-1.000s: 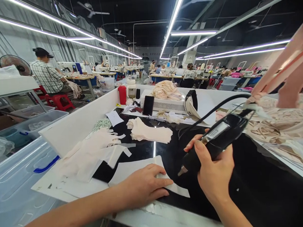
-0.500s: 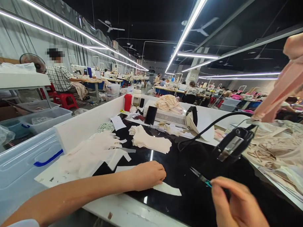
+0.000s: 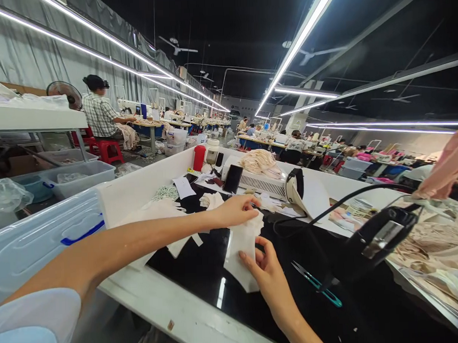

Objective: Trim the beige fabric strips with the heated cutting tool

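A stack of cream fabric pieces hangs between my two hands over the black tabletop. My left hand grips its upper end with bent fingers. Lower down, the right edge of the stack is pinched by my right hand, thumb in front. Teal thread snips lie on the black surface to the right of my right hand. Behind my left hand, more cream fabric is partly hidden. Loose pale pieces lie to the left, partly covered by my forearm.
A black device on a cable stands at the right, beside heaped beige fabric. At the back are a phone, a red container and a white box. A lidded blue bin is at left. A seated person works beyond.
The snips have left my right hand and lie on the table. My right hand has moved left onto the fabric stack, which is now raised. My left hand has moved up and away. The view has shifted.
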### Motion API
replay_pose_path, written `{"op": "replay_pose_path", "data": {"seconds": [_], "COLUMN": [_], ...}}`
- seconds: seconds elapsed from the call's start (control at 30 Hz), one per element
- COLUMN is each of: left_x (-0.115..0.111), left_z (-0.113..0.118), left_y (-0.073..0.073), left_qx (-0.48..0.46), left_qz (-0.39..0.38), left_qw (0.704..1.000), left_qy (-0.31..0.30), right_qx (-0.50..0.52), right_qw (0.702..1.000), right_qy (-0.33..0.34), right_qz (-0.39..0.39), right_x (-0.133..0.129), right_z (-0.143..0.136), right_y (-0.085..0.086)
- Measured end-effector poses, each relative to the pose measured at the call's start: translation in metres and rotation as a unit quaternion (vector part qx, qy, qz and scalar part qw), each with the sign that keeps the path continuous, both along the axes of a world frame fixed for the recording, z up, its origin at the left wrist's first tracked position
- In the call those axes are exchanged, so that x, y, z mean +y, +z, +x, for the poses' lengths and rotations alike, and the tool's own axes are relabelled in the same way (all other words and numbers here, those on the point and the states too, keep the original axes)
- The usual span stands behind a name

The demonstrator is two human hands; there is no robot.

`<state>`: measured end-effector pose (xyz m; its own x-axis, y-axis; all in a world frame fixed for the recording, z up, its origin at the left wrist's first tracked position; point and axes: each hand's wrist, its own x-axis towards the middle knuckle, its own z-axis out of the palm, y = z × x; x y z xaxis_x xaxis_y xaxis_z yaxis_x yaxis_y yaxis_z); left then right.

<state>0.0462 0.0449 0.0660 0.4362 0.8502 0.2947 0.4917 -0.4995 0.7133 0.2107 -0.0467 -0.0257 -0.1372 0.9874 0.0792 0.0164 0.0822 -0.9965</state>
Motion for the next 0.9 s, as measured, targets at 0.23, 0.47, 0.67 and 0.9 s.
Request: {"op": "replay_pose_path", "data": {"seconds": [0.23,0.47,0.67,0.9], "left_x": [0.053,0.071,0.074,0.068], "left_z": [-0.028,-0.044,-0.054,-0.069], "left_y": [0.017,-0.008,-0.035,-0.054], "left_qx": [-0.014,0.006,0.031,0.087], "left_qz": [-0.003,0.012,0.01,-0.059], "left_qw": [0.993,0.983,0.981,0.977], "left_qy": [0.121,0.182,0.192,0.187], "right_qx": [-0.031,-0.101,-0.181,-0.283], "right_qw": [0.988,0.958,0.936,0.918], "right_qy": [-0.14,-0.255,-0.277,-0.211], "right_qz": [0.056,0.089,0.123,0.18], "right_x": [0.072,0.125,0.153,0.156], "right_z": [0.017,0.029,0.031,0.041], "right_y": [0.024,0.015,0.002,-0.016]}}
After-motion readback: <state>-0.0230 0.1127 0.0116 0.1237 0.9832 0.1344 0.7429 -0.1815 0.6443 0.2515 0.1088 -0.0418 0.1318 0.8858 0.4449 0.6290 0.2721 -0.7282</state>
